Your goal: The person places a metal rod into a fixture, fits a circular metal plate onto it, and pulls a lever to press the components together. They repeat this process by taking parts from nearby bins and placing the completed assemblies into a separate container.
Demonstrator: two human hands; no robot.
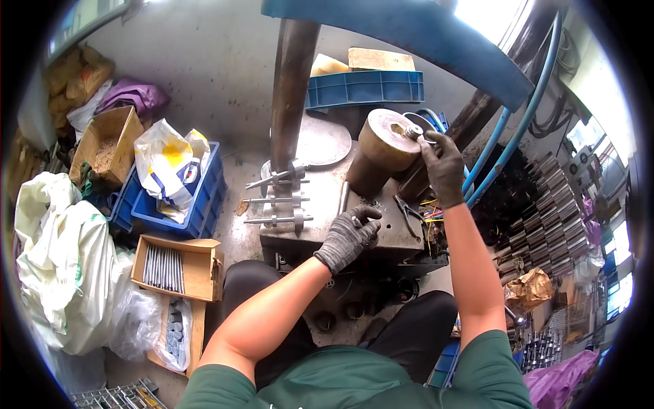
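The dark-gloved right hand (444, 167) has its grip on a small round silver metal piece (413, 131), by the top of a big brown metal drum (379, 151). The grey-gloved left hand (351, 238) is curled; I can't tell what's inside. It seems a placing step, needing steady fingers next.

Your gloved left hand (349, 240) shows mottled grey knit, your gloved right hand (444, 169) a plainer, darker grey-brown. You wear a green shirt (347, 378) and black trousers (417, 322). The cylinder (383, 144) is tan on top and dark brown below. On your left, a white bag (158, 162) carries yellow and blue patches above its blue crate (208, 204). The far tray (368, 89) is blue too; near right, the plastic (560, 378) is purple.
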